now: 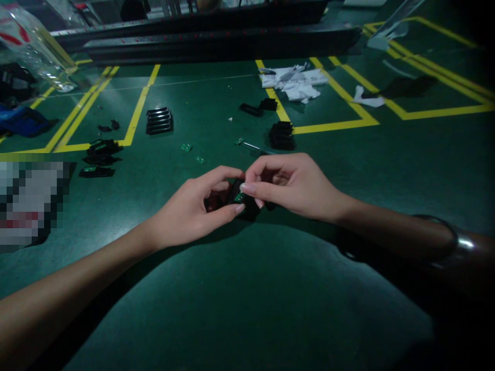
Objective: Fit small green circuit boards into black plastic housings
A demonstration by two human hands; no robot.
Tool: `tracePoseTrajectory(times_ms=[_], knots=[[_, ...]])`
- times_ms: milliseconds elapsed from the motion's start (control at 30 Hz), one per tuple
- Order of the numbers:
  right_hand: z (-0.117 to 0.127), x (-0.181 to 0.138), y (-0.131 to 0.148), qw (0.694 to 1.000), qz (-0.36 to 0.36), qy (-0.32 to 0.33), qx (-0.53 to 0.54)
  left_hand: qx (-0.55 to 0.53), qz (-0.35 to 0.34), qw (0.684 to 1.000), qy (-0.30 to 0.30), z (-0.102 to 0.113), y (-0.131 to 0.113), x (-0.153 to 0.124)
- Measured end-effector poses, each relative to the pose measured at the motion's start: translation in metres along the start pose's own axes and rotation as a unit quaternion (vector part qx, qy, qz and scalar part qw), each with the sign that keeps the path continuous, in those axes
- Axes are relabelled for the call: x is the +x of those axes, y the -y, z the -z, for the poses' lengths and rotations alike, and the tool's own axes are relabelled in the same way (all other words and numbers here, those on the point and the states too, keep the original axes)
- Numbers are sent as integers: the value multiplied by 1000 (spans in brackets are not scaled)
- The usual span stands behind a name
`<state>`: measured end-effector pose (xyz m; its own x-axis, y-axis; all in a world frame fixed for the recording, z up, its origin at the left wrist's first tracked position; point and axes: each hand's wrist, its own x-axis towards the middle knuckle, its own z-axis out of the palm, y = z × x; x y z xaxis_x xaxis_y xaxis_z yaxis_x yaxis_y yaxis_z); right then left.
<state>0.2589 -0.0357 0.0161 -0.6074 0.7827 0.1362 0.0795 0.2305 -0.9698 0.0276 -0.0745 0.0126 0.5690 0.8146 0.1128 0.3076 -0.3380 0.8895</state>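
Note:
A small black plastic housing (pixel 233 191) sits between the thumb and fingers of my left hand (pixel 195 206), close above the green work surface. In it shows a small green circuit board (pixel 239 197). My right hand (pixel 292 185) is closed in a pinch at the upper end of this board, thumb and fingertips meeting there and partly covering it. Just beyond my hands lie two loose green circuit boards (pixel 186 148) and a thin metal rod-like tool (pixel 251 147), with another small green board at its tip.
Stacked black housings stand at the left (pixel 159 121) and right (pixel 281 136). More black housings with green boards (pixel 100 154) lie further left. Crumpled white paper (pixel 296 81), a clear plastic bottle (pixel 38 49) and long black rails (pixel 220 44) are at the back. Yellow tape (pixel 336 126) marks the surface.

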Motion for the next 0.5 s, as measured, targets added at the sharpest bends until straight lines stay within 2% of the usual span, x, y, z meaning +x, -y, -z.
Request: tracePoseTrajectory(times_ms=[500], knots=[[0,0,0,1000,-6,-3,-12,-1,0,1000,1,0,0,0]])
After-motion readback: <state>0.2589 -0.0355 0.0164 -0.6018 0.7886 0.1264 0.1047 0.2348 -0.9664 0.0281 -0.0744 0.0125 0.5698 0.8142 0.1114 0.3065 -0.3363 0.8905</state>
